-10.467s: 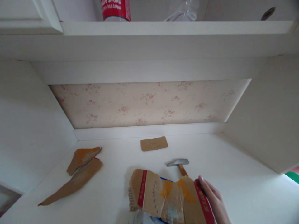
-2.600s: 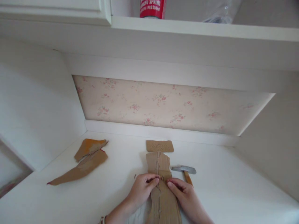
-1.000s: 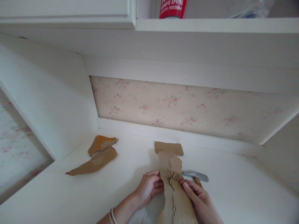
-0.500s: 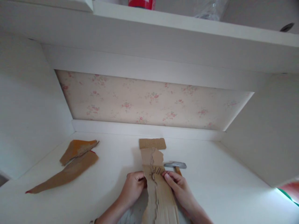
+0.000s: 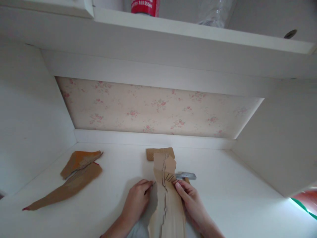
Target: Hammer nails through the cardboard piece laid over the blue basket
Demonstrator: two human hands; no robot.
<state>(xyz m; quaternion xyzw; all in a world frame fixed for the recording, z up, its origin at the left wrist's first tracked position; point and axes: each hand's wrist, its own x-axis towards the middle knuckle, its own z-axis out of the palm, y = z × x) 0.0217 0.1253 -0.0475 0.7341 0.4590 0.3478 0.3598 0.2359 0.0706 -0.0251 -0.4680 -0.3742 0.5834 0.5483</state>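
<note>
A long strip of torn brown cardboard (image 5: 170, 205), with a ragged split down its length, stands up in front of me. My right hand (image 5: 187, 193) pinches its right edge between thumb and fingers. Several thin dark nail-like pieces (image 5: 169, 178) show on the cardboard close to those fingertips. My left hand (image 5: 138, 198) is closed in a pinch just off the left edge; what its fingertips hold is too small to make out. Behind the right hand lies a hammer (image 5: 187, 176), its handle mostly hidden. A brown block dotted with small holes (image 5: 150, 154) is behind the cardboard's top.
Torn cardboard pieces (image 5: 66, 190) lie on the white surface (image 5: 119, 165) at left. A white shelf (image 5: 173, 28) overhangs it, bearing a red can (image 5: 146, 8) and a clear plastic bag (image 5: 218, 15). Side panels bound both sides; a red and green object (image 5: 307, 201) sits far right.
My left hand has come away from the cardboard's left edge, slightly to the left. The cardboard's top has shifted a little right, and the right hand keeps hold. The view has tilted slightly.
</note>
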